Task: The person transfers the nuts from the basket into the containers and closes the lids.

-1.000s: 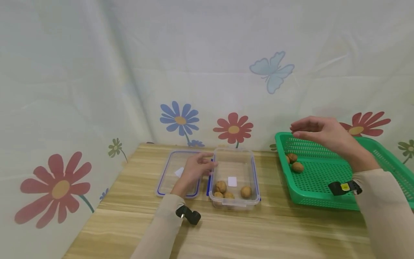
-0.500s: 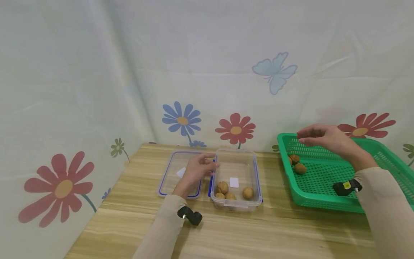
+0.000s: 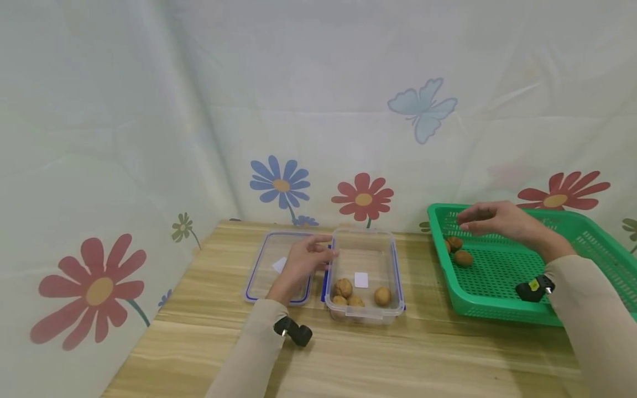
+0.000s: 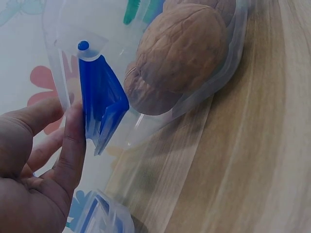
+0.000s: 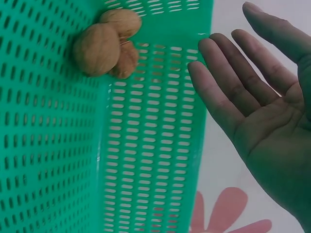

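In the head view my left hand [image 3: 303, 261] is at the left rim of a clear plastic food container [image 3: 370, 316]. Close up, its fingertips meet at the container's rim and pinch it beside a blue latch [image 4: 99, 104]. Several walnuts [image 3: 343, 287] lie inside, near the container's front wall, with a small white square [image 3: 361, 279] behind them. My right hand [image 3: 502, 222] hovers over the left part of a green perforated basket [image 3: 497, 305], fingers loosely extended, palm bare. Below its fingertips, walnuts [image 5: 97, 50] cluster in a corner of the basket.
A clear lid [image 3: 261, 265] with a blue seal lies on the wooden table [image 3: 398, 359], left of the container and partly covered by my left hand. A white curtain [image 3: 308, 83] with printed flowers hangs behind. Each wrist wears a small black camera [image 3: 293, 331].
My right hand has lowered toward the walnuts in the green basket and shifted slightly right. My left hand stays at the container's rim. The whole head view has shifted a little.
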### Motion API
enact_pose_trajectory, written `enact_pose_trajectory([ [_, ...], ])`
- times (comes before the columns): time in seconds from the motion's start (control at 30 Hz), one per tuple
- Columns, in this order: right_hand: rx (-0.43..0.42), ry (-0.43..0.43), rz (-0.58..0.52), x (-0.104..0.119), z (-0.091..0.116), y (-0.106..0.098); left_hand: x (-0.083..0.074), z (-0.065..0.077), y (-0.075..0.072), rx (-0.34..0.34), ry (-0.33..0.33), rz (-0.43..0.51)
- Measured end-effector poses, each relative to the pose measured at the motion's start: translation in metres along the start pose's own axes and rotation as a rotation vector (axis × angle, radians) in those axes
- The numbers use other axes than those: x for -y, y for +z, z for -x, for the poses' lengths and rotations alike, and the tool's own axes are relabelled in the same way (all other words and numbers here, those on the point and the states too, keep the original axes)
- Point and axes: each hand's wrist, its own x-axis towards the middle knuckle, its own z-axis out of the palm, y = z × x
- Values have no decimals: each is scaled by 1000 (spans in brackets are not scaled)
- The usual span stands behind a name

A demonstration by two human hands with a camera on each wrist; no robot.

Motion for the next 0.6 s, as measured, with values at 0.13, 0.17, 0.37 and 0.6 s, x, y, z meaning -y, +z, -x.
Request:
enact_pose_trajectory([
  [0.13, 37, 13, -24, -7, -2, 1, -1, 0, 0, -1, -4, 2],
  [0.17, 49, 20, -28, -9, -2, 2, -1, 0, 0, -1, -5, 3],
  [0.37, 120, 68, -52, -18, -4, 2, -2, 1, 1, -5, -12, -11],
  [0.6, 166, 54, -40, -29, -8, 5, -3, 2, 0, -3, -17, -9],
])
